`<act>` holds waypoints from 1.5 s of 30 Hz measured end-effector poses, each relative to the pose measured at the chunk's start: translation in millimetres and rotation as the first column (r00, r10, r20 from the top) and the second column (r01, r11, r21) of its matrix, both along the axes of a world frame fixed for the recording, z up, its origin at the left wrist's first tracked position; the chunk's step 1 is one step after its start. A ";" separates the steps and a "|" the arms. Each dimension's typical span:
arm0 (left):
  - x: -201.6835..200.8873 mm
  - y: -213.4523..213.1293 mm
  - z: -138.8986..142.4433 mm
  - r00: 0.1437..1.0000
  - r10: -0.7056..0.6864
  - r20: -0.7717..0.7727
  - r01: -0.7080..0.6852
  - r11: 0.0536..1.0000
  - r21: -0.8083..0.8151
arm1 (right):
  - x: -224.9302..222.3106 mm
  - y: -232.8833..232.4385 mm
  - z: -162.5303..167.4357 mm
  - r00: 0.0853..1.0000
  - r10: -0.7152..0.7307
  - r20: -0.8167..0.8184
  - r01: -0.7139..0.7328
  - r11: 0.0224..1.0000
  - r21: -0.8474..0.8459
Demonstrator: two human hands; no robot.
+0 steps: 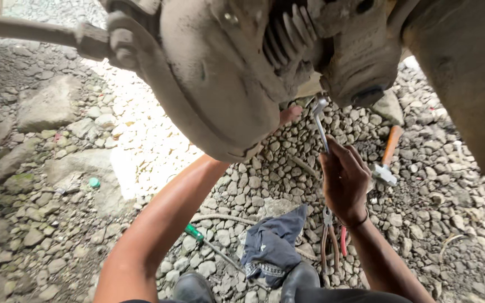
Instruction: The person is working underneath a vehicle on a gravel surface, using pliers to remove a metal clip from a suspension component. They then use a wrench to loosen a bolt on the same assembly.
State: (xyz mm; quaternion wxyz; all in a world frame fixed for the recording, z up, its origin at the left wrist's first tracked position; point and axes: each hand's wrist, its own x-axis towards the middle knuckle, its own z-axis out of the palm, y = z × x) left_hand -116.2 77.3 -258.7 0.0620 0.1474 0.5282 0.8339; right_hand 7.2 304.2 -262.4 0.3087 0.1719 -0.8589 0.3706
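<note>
The grip of the right hand (pixel 344 180) is closed around a slim metal wrench (pixel 320 122), whose head points up at the muddy axle housing (pixel 220 73). The left hand (pixel 289 115) reaches behind that housing, mostly hidden, so its grip cannot be told. On the gravel ground (pixel 57 224) lie a hammer (pixel 387 160), pliers (pixel 329 238), a green-handled screwdriver (pixel 209 244) and a dark cloth (pixel 270 244).

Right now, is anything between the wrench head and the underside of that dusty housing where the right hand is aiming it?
Nothing visible. The right hand holds the wrench with its head up at the housing, no object between. The left hand reaches behind the round drum, mostly hidden, fingertips showing left of the wrench.
</note>
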 end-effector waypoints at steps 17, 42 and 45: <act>-48.0 -81.6 2.5 0.996 0.066 0.061 -0.058 0.992 -0.116 | -39.9 -26.3 -10.6 0.987 0.015 -0.159 -0.026 0.997 -0.067; -45.7 -65.2 33.0 0.998 0.017 0.069 -0.006 0.990 -0.144 | -81.2 -3.9 9.0 0.985 0.101 0.143 -0.122 0.981 0.148; -44.7 -62.8 39.1 0.998 0.010 0.067 -0.001 0.990 -0.141 | -82.4 -5.7 10.4 0.984 0.150 0.094 -0.163 0.975 0.153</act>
